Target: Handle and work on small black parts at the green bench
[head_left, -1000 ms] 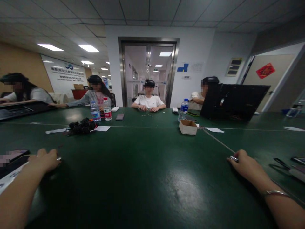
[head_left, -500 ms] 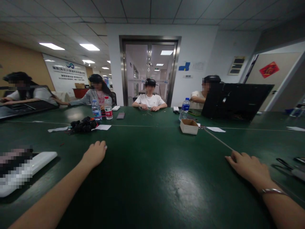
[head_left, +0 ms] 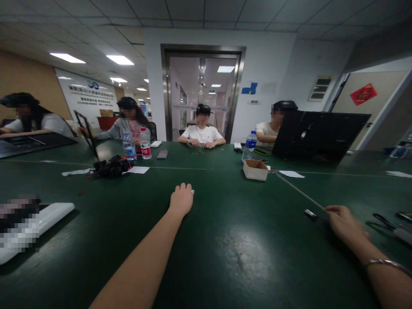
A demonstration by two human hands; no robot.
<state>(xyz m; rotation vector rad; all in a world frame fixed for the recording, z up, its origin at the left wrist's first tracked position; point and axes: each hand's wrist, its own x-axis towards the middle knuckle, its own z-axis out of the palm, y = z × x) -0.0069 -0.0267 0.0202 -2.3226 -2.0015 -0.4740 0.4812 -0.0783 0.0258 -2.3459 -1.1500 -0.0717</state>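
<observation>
My left hand (head_left: 182, 200) is over the middle of the green table (head_left: 199, 253), palm down. Its fingers point away from me, slightly apart and bent, with their undersides hidden. A small silvery spot, perhaps a ring, shows at one finger. My right hand (head_left: 348, 228), wearing a bangle (head_left: 383, 262), rests on the table at the right, fingers loosely bent and nothing visible in them. Just left of its fingertips lies a short dark, shiny piece (head_left: 310, 214) with a metallic look, apart from the hand. A thin pale line (head_left: 299, 192) runs across the table to those fingers.
A small open cardboard box (head_left: 255, 170) stands beyond my hands. Water bottles (head_left: 146, 143), a black bundle (head_left: 111, 166) and paper sheets (head_left: 291, 174) lie farther back. A white device (head_left: 53, 214) is at the left, a dark monitor (head_left: 322, 135) at the right. Several people sit around.
My left hand has moved right to the table's middle. My right hand has drawn back rightward, uncovering the short dark piece. At the far left, a person now holds up a dark frame.
</observation>
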